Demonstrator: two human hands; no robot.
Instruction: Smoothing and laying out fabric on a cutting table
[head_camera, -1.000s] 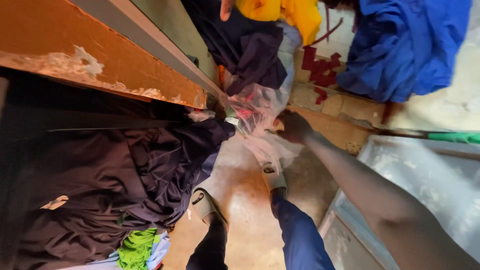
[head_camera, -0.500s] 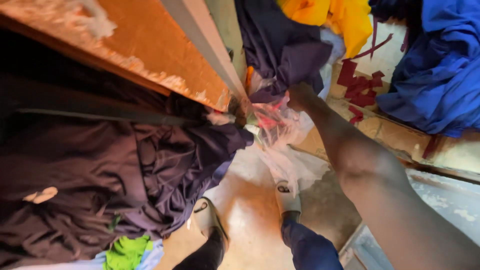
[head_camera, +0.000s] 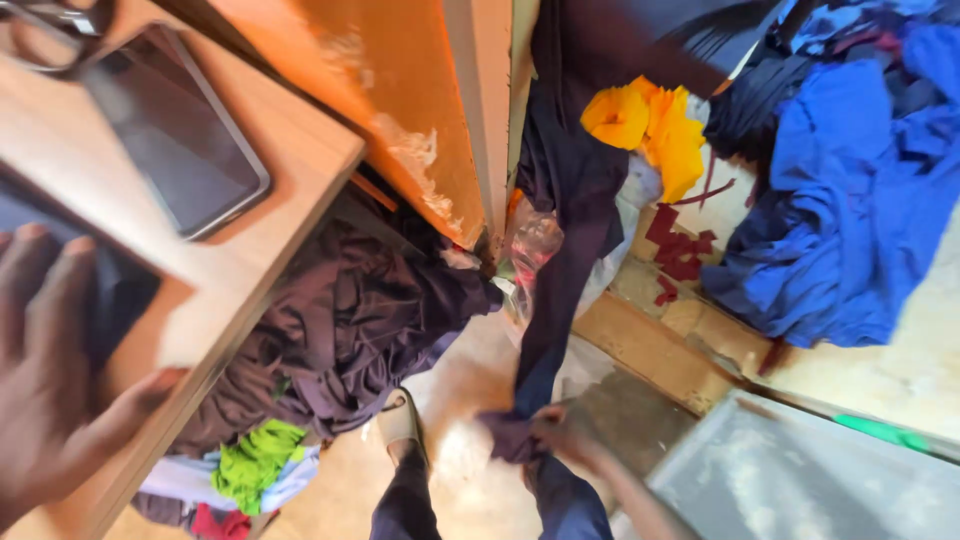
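While clamped in the right hand (head_camera: 560, 432) by its lower end, long dark navy cloth garment (head_camera: 565, 260) hangs from above past orange wooden door edge (head_camera: 470, 120); could snag there. Left hand (head_camera: 50, 370), fingers spread, flat on pale wooden table (head_camera: 280, 180) beside flat dark rectangular phone (head_camera: 175, 130); may nudge it off.

Single head view, steeply downward, close over wooden table (head_camera: 290, 190), floor (head_camera: 480, 400)
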